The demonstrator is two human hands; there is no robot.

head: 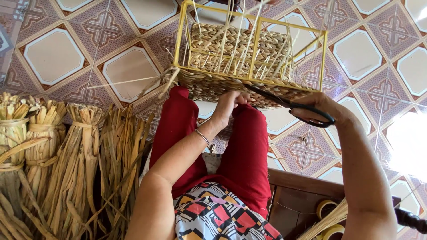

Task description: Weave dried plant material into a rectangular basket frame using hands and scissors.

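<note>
A half-woven straw basket (231, 58) on a yellow wire frame (180, 40) rests on my knees, which are in red trousers. My left hand (229, 104) grips the basket's near woven edge from below. My right hand (322, 109) holds black scissors (289, 106), its fingers through the handles, and the blades point left along the basket's near rim. Loose straw ends stick up inside the frame.
Bundles of dried straw (66, 160) stand tied at my left on the patterned tile floor (66, 58). At lower right are a dark wooden seat edge (302, 186), rolls of tape (327, 209) and a sheaf of thin stalks (329, 220).
</note>
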